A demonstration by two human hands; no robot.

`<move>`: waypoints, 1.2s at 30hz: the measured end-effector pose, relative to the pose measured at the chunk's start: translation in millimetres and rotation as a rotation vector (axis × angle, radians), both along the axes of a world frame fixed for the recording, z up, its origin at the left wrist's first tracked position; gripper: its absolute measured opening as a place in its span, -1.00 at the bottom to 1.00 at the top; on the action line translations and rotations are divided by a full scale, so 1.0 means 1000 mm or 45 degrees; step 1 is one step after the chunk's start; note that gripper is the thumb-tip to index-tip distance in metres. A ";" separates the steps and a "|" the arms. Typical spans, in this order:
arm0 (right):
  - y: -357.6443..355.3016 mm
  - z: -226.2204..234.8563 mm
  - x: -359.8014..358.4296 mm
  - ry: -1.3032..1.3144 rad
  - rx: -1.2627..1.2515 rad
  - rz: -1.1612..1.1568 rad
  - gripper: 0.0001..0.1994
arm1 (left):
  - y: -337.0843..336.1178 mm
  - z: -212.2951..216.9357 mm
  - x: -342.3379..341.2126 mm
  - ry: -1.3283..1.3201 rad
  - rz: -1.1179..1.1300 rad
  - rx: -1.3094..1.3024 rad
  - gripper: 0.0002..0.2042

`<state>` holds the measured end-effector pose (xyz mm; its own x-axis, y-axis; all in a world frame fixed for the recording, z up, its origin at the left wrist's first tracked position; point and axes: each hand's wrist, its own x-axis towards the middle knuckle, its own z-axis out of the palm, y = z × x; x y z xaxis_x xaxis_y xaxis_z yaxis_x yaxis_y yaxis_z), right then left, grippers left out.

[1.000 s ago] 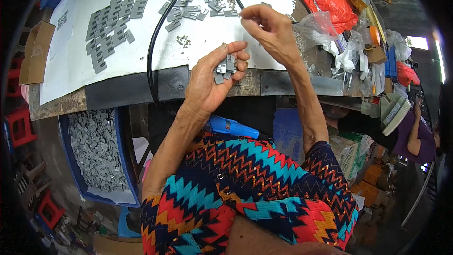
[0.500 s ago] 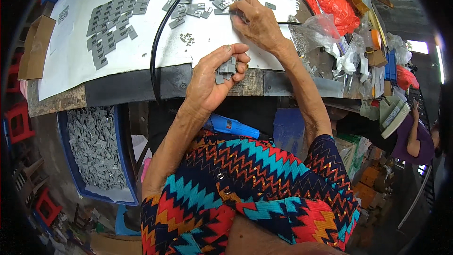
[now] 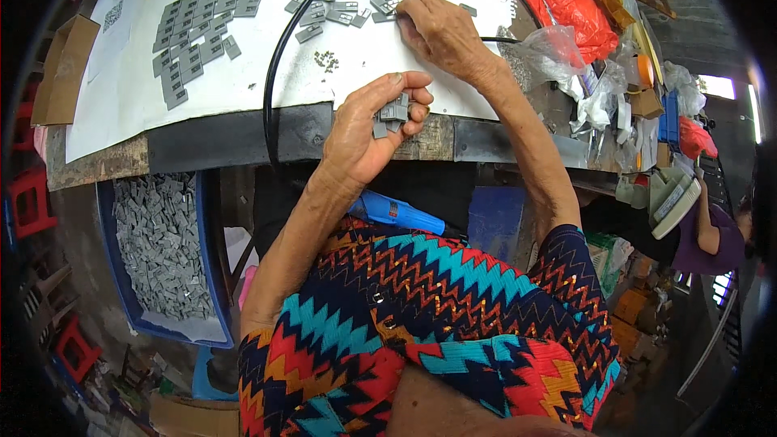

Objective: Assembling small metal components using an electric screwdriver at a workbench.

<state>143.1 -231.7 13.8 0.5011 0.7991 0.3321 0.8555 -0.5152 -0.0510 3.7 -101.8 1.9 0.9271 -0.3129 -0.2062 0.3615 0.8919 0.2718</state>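
Observation:
My left hand (image 3: 368,125) is curled at the table's front edge, palm up, around several small grey rectangular plastic pieces (image 3: 392,116). Farther up and to the right, my right hand (image 3: 441,32) reaches over the white sheet (image 3: 267,48), fingers bent down beside a loose group of grey pieces (image 3: 348,12). Its fingertips are turned away, so whatever they pinch is hidden. On the sheet, left of the hands, overlapping rows of the same grey pieces (image 3: 190,48) lie flat. A small heap of tiny brass-coloured parts (image 3: 326,61) sits between the rows and my hands.
A blue bin (image 3: 166,328) full of grey pieces stands below the table on the left. Black cables (image 3: 271,97) cross the sheet. A blue tool (image 3: 401,212) lies by my lap. Plastic bags (image 3: 566,12) crowd the table's right side; another person (image 3: 711,235) is beyond.
The view has shifted slightly. My right hand stays by the loose grey pieces, its fingers bent lower. The left still holds its handful.

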 end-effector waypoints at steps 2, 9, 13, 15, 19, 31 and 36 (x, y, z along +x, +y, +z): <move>0.001 0.000 0.000 -0.013 0.037 0.040 -0.85 | 0.000 0.001 -0.001 0.025 0.016 0.016 -0.71; 0.001 0.000 -0.005 -0.004 0.099 0.023 -0.84 | 0.000 0.000 -0.001 -0.012 0.001 0.025 -0.70; 0.005 -0.001 -0.005 -0.119 -0.093 0.020 -0.86 | -0.001 -0.004 -0.002 -0.001 -0.003 0.005 -0.71; 0.006 0.001 -0.001 -0.147 -0.116 0.052 -0.86 | 0.000 -0.004 -0.001 0.006 -0.014 -0.008 -0.72; 0.007 0.005 0.002 -0.140 -0.196 0.100 -0.85 | 0.001 -0.003 -0.001 -0.031 -0.005 -0.008 -0.72; 0.000 0.034 0.009 0.224 0.219 -0.025 -0.86 | 0.003 -0.001 -0.002 -0.011 -0.038 -0.033 -0.70; -0.012 0.038 0.007 0.815 0.588 -0.232 -0.79 | 0.004 0.001 -0.002 -0.023 -0.047 -0.066 -0.68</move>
<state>149.7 -243.3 51.5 0.8148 0.5391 0.2132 0.4932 -0.4511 -0.7438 2.0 -97.5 2.7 0.9183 -0.3565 -0.1719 0.3895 0.8912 0.2325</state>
